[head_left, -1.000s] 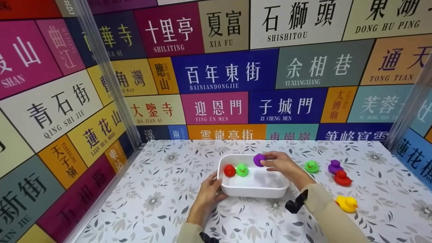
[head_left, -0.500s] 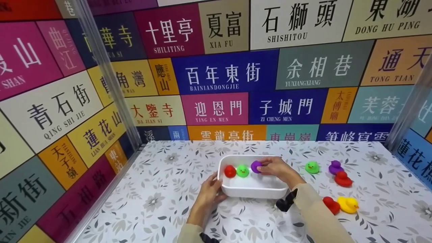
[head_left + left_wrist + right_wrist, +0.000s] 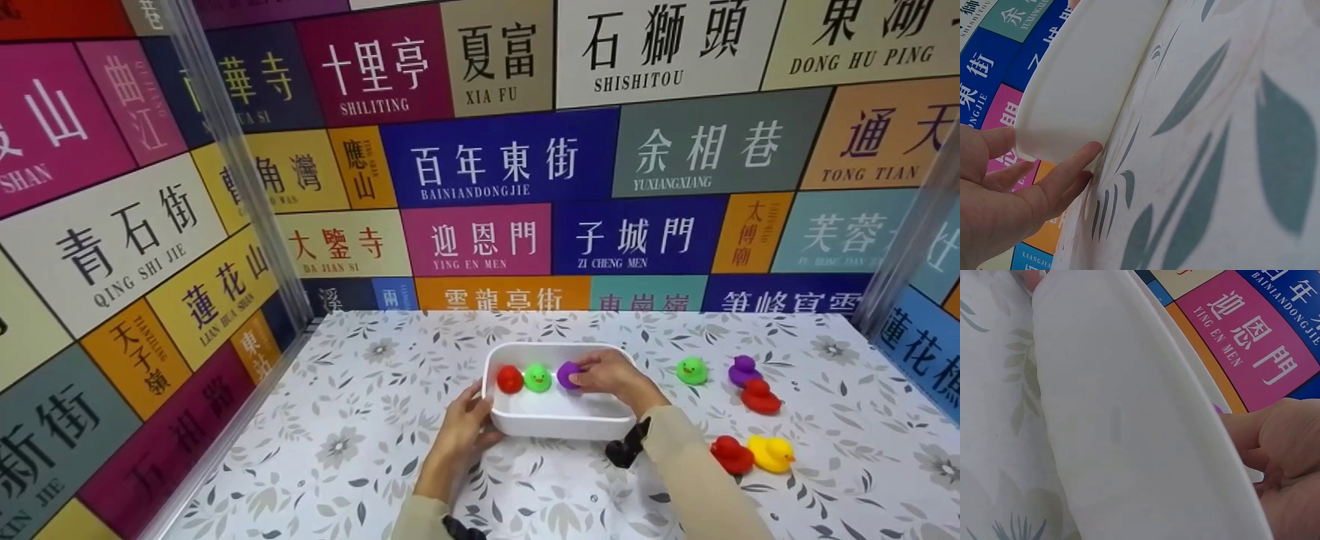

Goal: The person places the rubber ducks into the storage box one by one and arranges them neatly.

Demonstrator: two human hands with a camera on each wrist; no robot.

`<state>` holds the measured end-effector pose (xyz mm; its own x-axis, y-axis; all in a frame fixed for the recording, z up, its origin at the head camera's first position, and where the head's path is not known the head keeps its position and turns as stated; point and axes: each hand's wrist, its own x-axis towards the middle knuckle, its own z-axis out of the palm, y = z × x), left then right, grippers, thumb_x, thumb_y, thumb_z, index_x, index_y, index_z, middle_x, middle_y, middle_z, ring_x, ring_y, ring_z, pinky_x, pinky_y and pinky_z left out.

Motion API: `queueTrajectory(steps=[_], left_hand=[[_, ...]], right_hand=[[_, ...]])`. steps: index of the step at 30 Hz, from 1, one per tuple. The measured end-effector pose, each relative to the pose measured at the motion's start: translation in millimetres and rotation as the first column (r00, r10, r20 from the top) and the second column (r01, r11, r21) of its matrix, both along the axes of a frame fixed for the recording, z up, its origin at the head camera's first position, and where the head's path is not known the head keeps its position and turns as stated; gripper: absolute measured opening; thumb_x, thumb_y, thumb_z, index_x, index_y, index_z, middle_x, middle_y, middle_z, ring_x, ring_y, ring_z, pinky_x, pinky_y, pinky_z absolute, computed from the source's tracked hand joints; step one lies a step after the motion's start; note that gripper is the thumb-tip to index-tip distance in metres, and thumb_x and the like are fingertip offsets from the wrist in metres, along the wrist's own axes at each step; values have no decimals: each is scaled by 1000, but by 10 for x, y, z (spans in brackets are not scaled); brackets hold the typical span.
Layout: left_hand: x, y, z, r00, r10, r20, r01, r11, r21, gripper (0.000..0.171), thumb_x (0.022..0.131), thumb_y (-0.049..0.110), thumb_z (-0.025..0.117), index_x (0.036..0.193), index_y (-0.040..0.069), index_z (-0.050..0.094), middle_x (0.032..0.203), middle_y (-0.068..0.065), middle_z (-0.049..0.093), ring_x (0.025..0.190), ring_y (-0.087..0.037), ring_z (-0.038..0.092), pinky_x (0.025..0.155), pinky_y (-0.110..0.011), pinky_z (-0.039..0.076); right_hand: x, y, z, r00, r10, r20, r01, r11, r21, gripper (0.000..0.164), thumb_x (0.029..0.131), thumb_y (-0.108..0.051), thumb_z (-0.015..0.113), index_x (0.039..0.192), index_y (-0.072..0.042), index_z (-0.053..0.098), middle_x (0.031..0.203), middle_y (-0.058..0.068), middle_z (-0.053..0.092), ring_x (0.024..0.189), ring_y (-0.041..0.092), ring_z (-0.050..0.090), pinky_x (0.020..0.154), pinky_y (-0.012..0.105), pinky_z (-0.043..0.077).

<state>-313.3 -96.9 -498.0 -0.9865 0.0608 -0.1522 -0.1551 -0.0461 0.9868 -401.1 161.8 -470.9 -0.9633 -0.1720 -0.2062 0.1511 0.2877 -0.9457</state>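
My right hand (image 3: 613,375) reaches over the right part of a white plastic bin (image 3: 562,427) and pinches a purple rubber duck (image 3: 568,376) low inside it. Left of that duck, a green rubber duck (image 3: 538,378) and a round red toy (image 3: 510,379) stand in a row in the bin. My left hand (image 3: 463,424) holds the bin's left end; in the left wrist view its digits span the outer wall (image 3: 1089,73) from rim to base. The bin's wall hides most of the purple duck in the right wrist view.
To the right of the bin on the leaf-patterned tablecloth (image 3: 337,442) are a green duck (image 3: 691,370), a purple duck (image 3: 744,370) beside a red duck (image 3: 760,396), and another red duck (image 3: 731,454) beside a yellow duck (image 3: 771,454). Sign-printed walls (image 3: 495,161) rise behind.
My right hand has lowered the purple duck from above the bin's far rim to inside, beside the green duck. The sleeve has shifted left, uncovering a red duck. My left hand stays put.
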Motion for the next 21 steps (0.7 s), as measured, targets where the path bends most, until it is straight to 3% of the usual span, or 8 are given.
queueTrajectory(steps=[12, 21], left_hand=[[-1, 6, -7, 1000, -3, -13, 3, 1000, 29, 55, 106, 21, 46, 157, 6, 30, 152, -27, 45, 130, -38, 57, 89, -38, 60], [-10, 9, -38, 999, -10, -34, 11, 1000, 10, 54, 106, 19, 45, 157, 6, 31, 151, -27, 45, 135, -40, 53, 91, -39, 60]], right_hand=[[-16, -44, -41, 1000, 2, -17, -1, 999, 43, 40, 88, 7, 69, 124, 19, 57, 125, 35, 62, 98, 27, 73, 89, 37, 61], [-34, -82, -66, 1000, -29, 5, 29, 995, 97, 42, 89, 4, 69, 128, 15, 58, 128, 33, 61, 95, 19, 69, 92, 36, 60]])
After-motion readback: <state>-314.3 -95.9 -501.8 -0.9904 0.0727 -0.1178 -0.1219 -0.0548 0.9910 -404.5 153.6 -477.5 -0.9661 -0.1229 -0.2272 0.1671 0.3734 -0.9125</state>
